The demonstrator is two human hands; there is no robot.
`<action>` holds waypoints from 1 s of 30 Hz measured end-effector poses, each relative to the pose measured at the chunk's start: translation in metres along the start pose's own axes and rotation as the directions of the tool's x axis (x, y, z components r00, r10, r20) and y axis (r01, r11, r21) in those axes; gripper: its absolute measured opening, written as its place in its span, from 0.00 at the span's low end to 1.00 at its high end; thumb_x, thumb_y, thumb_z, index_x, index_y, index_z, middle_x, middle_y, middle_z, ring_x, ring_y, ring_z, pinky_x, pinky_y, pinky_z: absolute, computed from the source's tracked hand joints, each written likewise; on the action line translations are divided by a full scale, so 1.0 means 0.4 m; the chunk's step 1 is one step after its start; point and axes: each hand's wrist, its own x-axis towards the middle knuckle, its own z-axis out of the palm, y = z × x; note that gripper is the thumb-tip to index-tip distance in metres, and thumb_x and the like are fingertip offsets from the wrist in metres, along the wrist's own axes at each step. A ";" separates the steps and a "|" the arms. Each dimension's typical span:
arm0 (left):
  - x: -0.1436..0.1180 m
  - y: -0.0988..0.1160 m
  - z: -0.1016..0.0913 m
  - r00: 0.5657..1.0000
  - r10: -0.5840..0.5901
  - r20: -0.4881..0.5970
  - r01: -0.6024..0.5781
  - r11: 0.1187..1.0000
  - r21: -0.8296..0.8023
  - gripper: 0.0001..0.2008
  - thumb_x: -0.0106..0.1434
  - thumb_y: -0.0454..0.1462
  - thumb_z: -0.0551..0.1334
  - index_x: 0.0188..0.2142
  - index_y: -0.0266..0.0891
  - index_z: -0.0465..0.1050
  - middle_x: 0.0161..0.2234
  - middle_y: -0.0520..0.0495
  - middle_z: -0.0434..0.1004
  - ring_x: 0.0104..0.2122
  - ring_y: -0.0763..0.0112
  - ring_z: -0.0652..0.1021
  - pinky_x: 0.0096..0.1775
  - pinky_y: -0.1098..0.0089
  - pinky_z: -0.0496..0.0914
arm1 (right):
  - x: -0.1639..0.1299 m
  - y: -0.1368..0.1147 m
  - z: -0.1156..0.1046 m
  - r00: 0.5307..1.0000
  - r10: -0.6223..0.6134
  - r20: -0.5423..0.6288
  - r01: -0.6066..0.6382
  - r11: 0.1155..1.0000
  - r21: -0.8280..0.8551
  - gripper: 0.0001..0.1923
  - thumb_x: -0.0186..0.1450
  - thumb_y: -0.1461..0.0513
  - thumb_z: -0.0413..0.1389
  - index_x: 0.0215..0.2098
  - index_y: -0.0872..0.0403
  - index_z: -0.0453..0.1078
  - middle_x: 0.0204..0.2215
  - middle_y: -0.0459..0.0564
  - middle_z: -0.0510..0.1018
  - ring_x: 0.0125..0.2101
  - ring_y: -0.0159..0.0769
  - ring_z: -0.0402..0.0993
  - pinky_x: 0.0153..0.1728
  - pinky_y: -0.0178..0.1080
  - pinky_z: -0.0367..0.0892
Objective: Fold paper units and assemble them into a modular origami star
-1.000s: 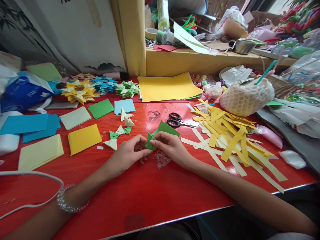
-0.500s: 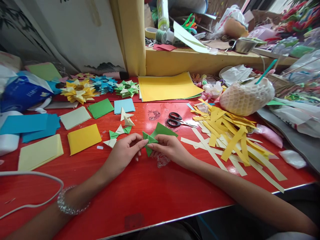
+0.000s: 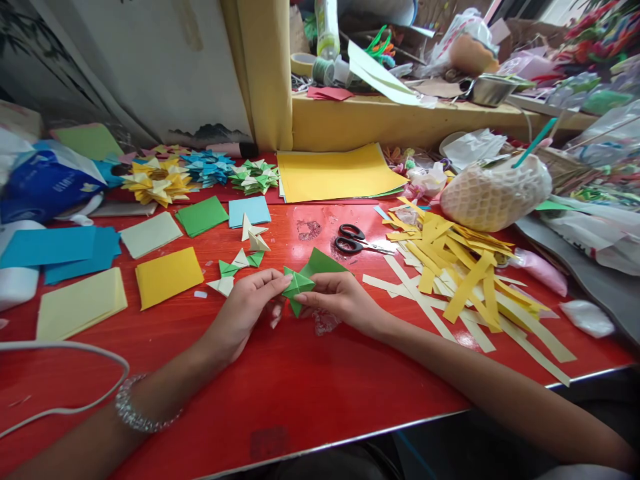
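Green folded-paper unit (image 3: 300, 284) — over red desk (image 3: 240, 407), inside front edge; left hand (image 3: 246, 301), right hand (image 3: 346, 299): fingers clamped on it; uneven pinching could skew creases.

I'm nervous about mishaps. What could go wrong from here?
The folded green piece, pinched in the left hand and right hand, might crease or spring open if gripped unevenly. The green-and-white folded pieces close by the left hand could get knocked. The scissors lie uncovered past the right hand, so a careless reach might mean a nick.
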 end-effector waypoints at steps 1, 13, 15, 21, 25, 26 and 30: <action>0.001 -0.002 -0.001 0.999 0.037 -0.025 -0.035 0.998 0.055 0.13 0.60 0.44 0.54 0.26 0.38 0.63 0.21 0.55 0.62 0.18 0.78 0.66 0.19 0.76 0.63 | 0.000 0.000 0.000 1.000 0.011 -0.001 -0.011 1.000 0.008 0.10 0.55 0.58 0.58 0.27 0.58 0.70 0.22 0.45 0.75 0.26 0.29 0.73 0.28 0.31 0.67; 0.015 -0.024 -0.033 0.625 0.700 0.346 -0.597 0.143 0.789 0.18 0.62 0.33 0.54 0.52 0.39 0.62 0.49 0.45 0.70 0.54 0.61 0.62 0.54 0.56 0.57 | 0.002 -0.009 -0.003 0.999 0.015 -0.040 -0.011 0.995 0.099 0.11 0.56 0.58 0.56 0.26 0.59 0.71 0.22 0.46 0.76 0.25 0.29 0.74 0.31 0.32 0.69; 0.015 -0.024 -0.034 0.649 0.690 0.320 -0.604 0.212 0.768 0.17 0.62 0.34 0.54 0.51 0.38 0.64 0.47 0.45 0.72 0.52 0.62 0.65 0.53 0.58 0.60 | 0.003 -0.008 -0.005 1.000 0.006 -0.029 -0.003 0.994 0.106 0.11 0.57 0.58 0.56 0.27 0.59 0.72 0.24 0.46 0.77 0.27 0.29 0.74 0.33 0.32 0.69; 0.002 -0.009 -0.033 0.847 0.513 0.138 -0.471 0.604 0.643 0.13 0.61 0.39 0.55 0.44 0.42 0.70 0.40 0.49 0.77 0.39 0.68 0.76 0.42 0.71 0.69 | 0.008 -0.006 -0.011 0.998 -0.008 0.062 0.001 0.993 0.119 0.09 0.57 0.60 0.56 0.32 0.57 0.74 0.29 0.46 0.78 0.33 0.30 0.74 0.40 0.35 0.67; 0.003 -0.002 -0.029 0.940 0.339 -0.031 -0.285 0.833 0.473 0.11 0.58 0.41 0.58 0.40 0.43 0.72 0.38 0.51 0.77 0.38 0.68 0.76 0.40 0.72 0.69 | 0.010 -0.003 -0.010 0.999 -0.035 0.010 0.035 0.998 0.047 0.09 0.56 0.60 0.56 0.31 0.58 0.72 0.27 0.47 0.76 0.30 0.30 0.74 0.37 0.35 0.69; 0.005 -0.002 -0.028 0.951 0.302 -0.066 -0.252 0.881 0.399 0.11 0.57 0.41 0.59 0.39 0.43 0.72 0.38 0.51 0.77 0.38 0.67 0.76 0.40 0.71 0.69 | 0.011 -0.001 -0.009 0.999 -0.048 -0.024 0.049 0.998 0.031 0.09 0.56 0.59 0.56 0.31 0.58 0.70 0.26 0.46 0.75 0.28 0.30 0.73 0.34 0.35 0.69; 0.013 -0.005 -0.023 0.971 0.194 -0.140 -0.181 0.978 0.105 0.10 0.55 0.41 0.62 0.36 0.41 0.71 0.34 0.51 0.76 0.36 0.69 0.75 0.38 0.72 0.68 | 0.017 0.006 -0.006 0.995 -0.061 -0.081 0.065 0.997 0.050 0.12 0.54 0.59 0.58 0.33 0.55 0.63 0.27 0.45 0.73 0.24 0.30 0.73 0.27 0.35 0.70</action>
